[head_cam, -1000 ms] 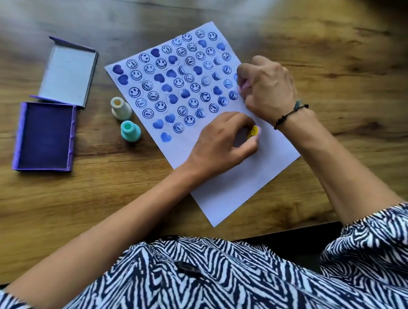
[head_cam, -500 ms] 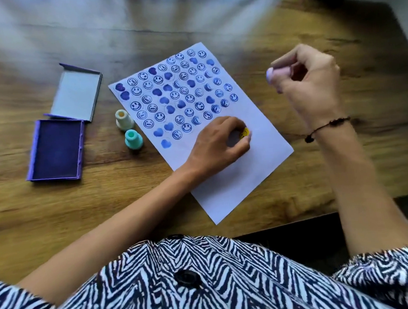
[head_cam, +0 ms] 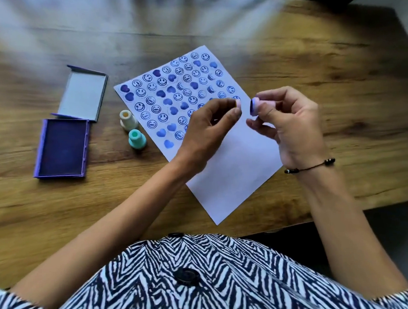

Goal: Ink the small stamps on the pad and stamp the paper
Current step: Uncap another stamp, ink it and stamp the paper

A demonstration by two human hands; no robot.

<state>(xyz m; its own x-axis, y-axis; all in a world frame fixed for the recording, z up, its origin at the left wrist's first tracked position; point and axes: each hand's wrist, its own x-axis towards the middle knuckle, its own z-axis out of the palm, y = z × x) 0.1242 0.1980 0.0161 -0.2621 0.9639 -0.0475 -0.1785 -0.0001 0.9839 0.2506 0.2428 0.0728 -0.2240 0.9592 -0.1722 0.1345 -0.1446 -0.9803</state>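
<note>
My right hand [head_cam: 292, 125] pinches a small pink stamp [head_cam: 258, 104] between thumb and fingers, its inked purple face turned sideways toward my left hand [head_cam: 206, 128], both raised over the paper [head_cam: 235, 171]. The left fingers are closed on something small and pale at their tips; I cannot tell whether it is another stamp or a cap. The risk I see from here is smudging: that wet face sits close to my left fingertips, and a brush against them or a clumsy handover would carry ink onto skin and then onto the clean lower half of the sheet. The stamp is also short and smooth, likely to slip in a loose pinch and land ink-down. The sheet is thin and light, lying loose and skewed on the wooden table [head_cam: 336, 62], so a sleeve or wrist could drag it. The upper half is packed with blue smileys and hearts. To the left stand a cream stamp [head_cam: 128, 119] and a teal stamp [head_cam: 137, 139], flared plastic pegs, beside the open ink pad [head_cam: 62, 146] with its flat dark felt and hinged lid [head_cam: 82, 95].
</note>
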